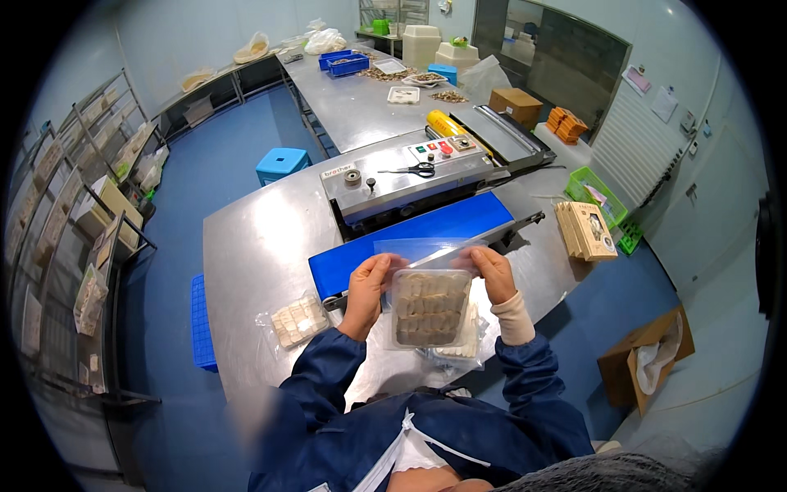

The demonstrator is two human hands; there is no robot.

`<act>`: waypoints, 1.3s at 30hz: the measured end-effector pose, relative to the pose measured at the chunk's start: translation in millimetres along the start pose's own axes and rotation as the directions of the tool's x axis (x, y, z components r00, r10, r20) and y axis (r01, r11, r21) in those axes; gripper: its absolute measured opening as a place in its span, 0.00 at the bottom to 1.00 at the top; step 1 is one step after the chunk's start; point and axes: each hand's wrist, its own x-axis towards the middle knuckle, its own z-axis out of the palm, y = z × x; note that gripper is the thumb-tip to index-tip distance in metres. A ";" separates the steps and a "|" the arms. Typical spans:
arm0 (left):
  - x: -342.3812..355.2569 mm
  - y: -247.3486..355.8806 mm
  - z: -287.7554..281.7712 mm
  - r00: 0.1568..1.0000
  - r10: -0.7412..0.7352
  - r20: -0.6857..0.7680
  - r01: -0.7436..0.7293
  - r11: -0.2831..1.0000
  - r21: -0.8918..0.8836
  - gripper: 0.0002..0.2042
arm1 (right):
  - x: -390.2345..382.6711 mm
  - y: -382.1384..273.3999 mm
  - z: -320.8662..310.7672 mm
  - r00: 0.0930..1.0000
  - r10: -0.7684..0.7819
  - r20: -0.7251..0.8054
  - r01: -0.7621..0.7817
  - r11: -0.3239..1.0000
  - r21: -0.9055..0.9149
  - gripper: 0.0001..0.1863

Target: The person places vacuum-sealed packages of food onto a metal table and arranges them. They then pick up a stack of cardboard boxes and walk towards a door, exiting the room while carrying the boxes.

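Between my two hands hangs a clear plastic bag with a square see-through tray in it, filled with rows of pale, rounded pieces. My left hand pinches the bag's upper left corner. At the upper right corner, my right hand is closed on the film. The bag is held up in front of the blue conveyor belt of a sealing machine. On the steel table to the left lies another bagged tray of pale pieces. More bagged trays lie partly hidden behind the held one.
Black scissors lie on the machine. A stack of printed boxes and a green basket are at the right. Beside the table's left edge stand a blue stool and a blue crate. A cardboard box is on the floor, right.
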 end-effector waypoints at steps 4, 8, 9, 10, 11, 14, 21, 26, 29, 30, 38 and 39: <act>0.4 -0.9 -6.9 1.000 0.018 -0.013 -0.018 1.000 0.002 0.10 | 3.3 0.0 5.1 1.000 0.017 0.014 -0.017 1.000 0.006 0.15; -0.1 -2.7 -6.7 0.997 0.018 -0.073 -0.019 1.000 -0.012 0.09 | 5.7 1.6 7.1 1.000 0.004 0.031 -0.004 1.000 -0.001 0.15; -0.9 -1.8 -6.7 0.996 0.016 -0.088 -0.016 1.000 -0.008 0.09 | 5.8 1.4 8.3 1.000 0.006 0.031 -0.006 1.000 -0.003 0.15; -1.4 -1.4 -7.3 0.995 0.014 -0.103 -0.014 1.000 -0.003 0.09 | 5.9 1.4 9.4 1.000 0.008 0.030 -0.008 1.000 -0.005 0.15; -0.8 -2.3 -9.2 0.995 0.010 -0.102 -0.012 1.000 -0.017 0.09 | 6.6 2.2 9.6 0.999 0.008 0.038 -0.008 1.000 -0.011 0.15; 1.4 -5.4 -14.7 0.995 -0.001 -0.100 -0.004 0.999 -0.049 0.09 | 8.6 5.0 10.4 0.998 0.009 0.058 -0.008 1.000 -0.017 0.15; 2.4 -6.4 -16.8 0.995 -0.009 -0.104 0.002 0.998 -0.065 0.09 | 9.4 7.2 11.4 0.996 0.031 0.084 -0.035 0.998 0.042 0.15; 4.3 -10.3 -23.2 0.991 -0.030 -0.134 0.023 0.999 -0.047 0.09 | 11.9 13.9 11.5 0.992 0.068 0.105 -0.074 0.996 0.055 0.16; 4.2 -11.0 -25.8 0.982 -0.064 -0.176 0.056 0.997 -0.051 0.08 | 14.2 22.4 10.5 0.988 0.099 0.118 -0.103 0.994 0.031 0.16; 3.8 -10.5 -27.1 0.982 -0.066 -0.179 0.057 0.997 -0.056 0.08 | 13.7 20.4 12.9 0.985 0.105 0.135 -0.109 0.994 0.026 0.16; 5.0 -10.0 -38.2 0.979 -0.084 -0.187 0.067 0.993 -0.093 0.09 | 16.8 10.9 20.1 0.969 0.132 0.209 -0.137 0.990 0.011 0.17; 4.7 -8.9 -38.1 0.978 -0.091 -0.189 0.074 0.993 -0.097 0.09 | 17.7 11.6 19.8 0.969 0.130 0.210 -0.135 0.991 0.013 0.17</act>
